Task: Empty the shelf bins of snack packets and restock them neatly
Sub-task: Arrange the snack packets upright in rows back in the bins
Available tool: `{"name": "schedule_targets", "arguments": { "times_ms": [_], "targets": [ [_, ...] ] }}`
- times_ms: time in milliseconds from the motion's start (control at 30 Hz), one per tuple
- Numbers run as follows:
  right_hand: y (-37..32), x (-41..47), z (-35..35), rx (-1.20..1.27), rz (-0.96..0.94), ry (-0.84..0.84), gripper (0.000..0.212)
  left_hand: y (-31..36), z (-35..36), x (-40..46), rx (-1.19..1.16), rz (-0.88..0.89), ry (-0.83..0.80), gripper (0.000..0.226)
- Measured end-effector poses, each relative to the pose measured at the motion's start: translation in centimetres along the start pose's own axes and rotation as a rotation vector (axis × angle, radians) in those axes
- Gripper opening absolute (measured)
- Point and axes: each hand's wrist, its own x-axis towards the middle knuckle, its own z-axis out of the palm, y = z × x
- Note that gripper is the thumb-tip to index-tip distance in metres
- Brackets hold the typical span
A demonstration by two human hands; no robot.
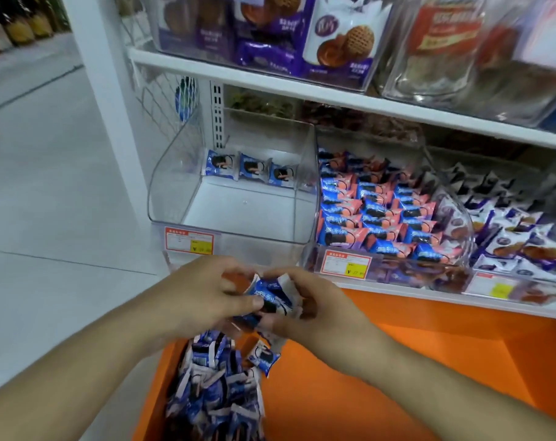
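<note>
Now both hands meet low centre, in front of the shelf [270, 81]. Left hand [203, 294] is curled, thumb pressed onto a blue packet [268, 297]. Right hand [315, 303] is closed on the same bunch from the other side, fingers wrapped over white wrapper edges. How many packets sit in the bunch, cannot tell; looks like more than one.

Directly under the hands, a pile [213, 389] of blue-white packets lies on an orange ledge [381, 361]. One loose packet [264, 356] lies just right of the pile top, below the right hand.

Above and beyond the left hand is a clear bin [187, 186], nearly empty: three packets [250, 167] stand upright in a row against its back wall, rest of the floor bare. A red-yellow price tag [189, 240] sits on the bin's front, just above the left hand.

Up and right of the right hand, a second bin [311, 249] is full of blue-pink packets [381, 214] in tidy rows, with its own tag [346, 263]. Further right, purple-white packets [509, 237] fill another section, blurred.

Top shelf, well above both hands, holds clear bins with purple waffle bags [340, 39]. Grey floor [47, 186] to the left of the left hand.
</note>
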Motion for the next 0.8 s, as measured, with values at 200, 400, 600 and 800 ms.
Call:
{"name": "schedule_targets", "arguments": {
  "times_ms": [200,400,600,800],
  "targets": [
    [-3.5,-3.1,-4.1,0.043,-0.095,0.198,0.026,1.4,-0.2,-1.8,-0.204,0.023,0.139,0.023],
    [-5.3,-3.8,-4.6,-0.255,-0.200,0.123,0.071,3.5,1.1,-3.2,-0.553,0.039,0.180,0.026],
    [-6.4,-4.8,-4.5,-0.352,-0.323,0.050,0.071,4.6,2.4,-4.4,-0.630,0.126,0.200,0.068],
    [-6.1,-5.1,-4.3,-0.247,-0.365,0.230,0.046,5.2,3.2,-6.6,-0.617,0.176,0.316,0.044]
  ]
}}
